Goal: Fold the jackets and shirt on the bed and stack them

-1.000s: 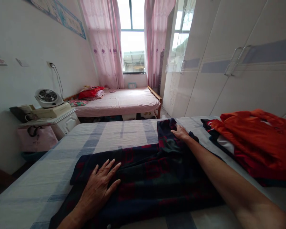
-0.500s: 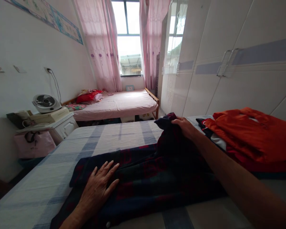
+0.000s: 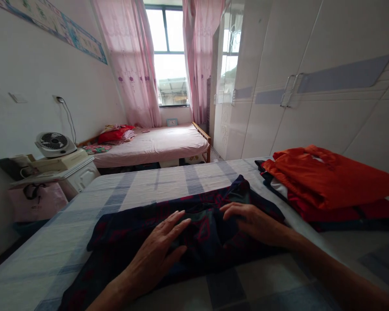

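A dark navy garment [image 3: 194,233] with a red pattern lies partly folded across the bed in front of me. Its far right corner sticks up in a small peak, and the cloth is rumpled in the middle. My left hand [image 3: 160,246] is over its middle, fingers stretched out and apart, holding nothing. My right hand [image 3: 254,222] is over the right part, its fingers loosely bent and apart with no cloth gripped. Whether the right fingertips touch the fabric is hard to tell. Right of the garment sits a stack of folded clothes with an orange garment [image 3: 330,177] on top.
The bed has a white and blue checked sheet [image 3: 123,185]. Beyond it stands a second bed with a pink sheet [image 3: 162,144]. A white wardrobe [image 3: 278,125] lines the right side. At left, a small fan [image 3: 55,143] stands above a white cabinet [image 3: 84,175], near a pink bag [image 3: 39,201].
My right hand has let go of the bunched cloth it held up and come down nearer to me. The cloth has dropped onto the garment. My left hand has moved right.
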The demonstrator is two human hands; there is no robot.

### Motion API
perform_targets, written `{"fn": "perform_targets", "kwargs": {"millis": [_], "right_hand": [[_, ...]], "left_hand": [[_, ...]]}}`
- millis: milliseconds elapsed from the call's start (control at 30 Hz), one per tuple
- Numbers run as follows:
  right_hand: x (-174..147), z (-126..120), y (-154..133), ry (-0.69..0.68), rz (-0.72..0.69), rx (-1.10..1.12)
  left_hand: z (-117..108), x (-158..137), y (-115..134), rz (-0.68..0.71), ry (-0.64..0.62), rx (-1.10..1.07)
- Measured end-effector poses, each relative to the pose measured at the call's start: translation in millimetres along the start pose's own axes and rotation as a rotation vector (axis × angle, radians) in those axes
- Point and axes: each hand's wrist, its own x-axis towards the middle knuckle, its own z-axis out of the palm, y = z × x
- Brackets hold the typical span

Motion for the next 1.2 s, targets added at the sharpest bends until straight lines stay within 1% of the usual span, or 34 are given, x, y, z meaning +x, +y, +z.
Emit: {"fn": "perform_targets", "kwargs": {"millis": [67,100,133,167,233,300,400,467,500,567,633,767,833,900,933,1000,1033,1067,1100,1167,1200], "right_hand": [[8.4,-17.6,26.8,0.214,0.071,-0.149],[13.4,-26.3,42.1,0.309,0.124,-0.224],[18.7,-34.3,57.5,0.385,0.175,-0.292],[24.1,-41.3,72.3,0.433,0.215,-0.35],[35.3,-51.2,96.9,0.453,0.271,-0.437],[47.1,-55.7,113.2,0.43,0.345,-0.498],[64.9,-56.2,125.8,0.449,0.583,-0.543],[75.1,-56.1,131.8,0.468,0.711,-0.523],[79.2,-56.6,135.2,0.469,0.732,-0.502],[84.8,-58.0,143.7,0.475,0.702,-0.458],[86.7,-58.0,154.5,0.514,0.663,-0.427],[83.1,-48.0,174.1,0.606,0.691,-0.415],[80.1,-41.6,176.9,0.639,0.702,-0.424],[76.6,-38.5,173.0,0.69,0.685,-0.447],[74.7,-38.4,169.3,0.727,0.639,-0.474],[71.3,-39.9,161.5,0.784,0.467,-0.539],[70.1,-40.7,158.9,0.764,0.366,-0.564],[69.5,-41.0,157.8,0.698,0.282,-0.578],[69.7,-40.8,158.6,0.604,0.24,-0.577],[72.0,-39.1,165.3,0.411,0.277,-0.546],[73.8,-38.0,170.3,0.357,0.318,-0.53]], "left_hand": [[4.2,16.8,13.2,0.06,-0.007,-0.022],[7.0,25.7,14.9,0.076,-0.003,-0.021],[10.0,34.7,12.9,0.081,0.006,-0.015],[13.0,43.8,7.4,0.07,0.019,-0.007],[18.1,60.7,-12.9,-0.006,0.04,0.009],[22.2,73.8,-40.7,-0.144,0.043,0.025],[27.4,82.6,-81.0,-0.338,0.041,0.058],[31.6,82.0,-99.3,-0.396,0.048,0.067],[34.0,80.4,-105.3,-0.404,0.048,0.066],[39.5,76.5,-112.1,-0.42,0.048,0.057],[45.0,73.3,-114.1,-0.457,0.067,0.055],[51.6,72.0,-113.9,-0.554,0.11,0.069],[52.1,72.8,-114.5,-0.574,0.117,0.075],[51.3,73.2,-115.8,-0.59,0.129,0.083],[50.6,73.1,-116.5,-0.597,0.136,0.088],[49.2,72.4,-117.6,-0.606,0.144,0.092],[48.6,71.9,-118.0,-0.605,0.146,0.092],[48.2,71.4,-118.2,-0.603,0.147,0.092],[48.0,71.0,-118.5,-0.601,0.149,0.093],[48.1,70.4,-119.1,-0.599,0.156,0.095],[48.4,70.3,-119.7,-0.599,0.159,0.095]]}}
